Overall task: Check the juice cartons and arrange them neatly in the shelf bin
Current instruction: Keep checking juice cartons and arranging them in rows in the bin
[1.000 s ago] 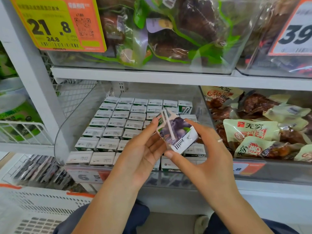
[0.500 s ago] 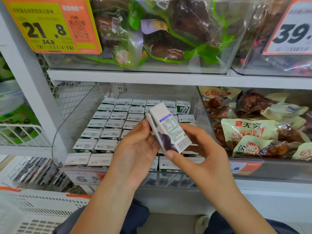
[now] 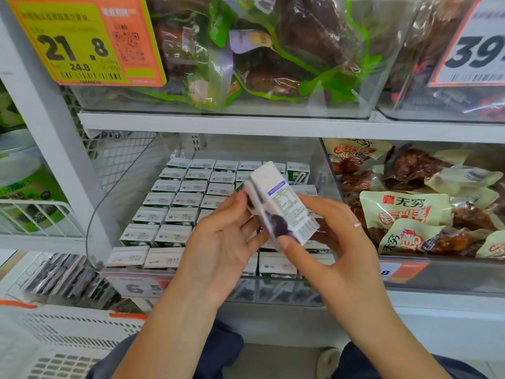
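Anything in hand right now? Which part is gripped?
Both hands hold one small white juice carton with dark fruit print. Left hand pinches its left edge; right hand holds its lower end, thumb at the bottom corner.

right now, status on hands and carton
Left hand and right hand both gripping one juice carton. Held above the shelf bin. Nothing in the way.

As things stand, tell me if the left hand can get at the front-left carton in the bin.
Probably not yet: the left hand holds the raised carton together with the right hand. Nothing covers the front-left carton, so once freed it looks reachable.
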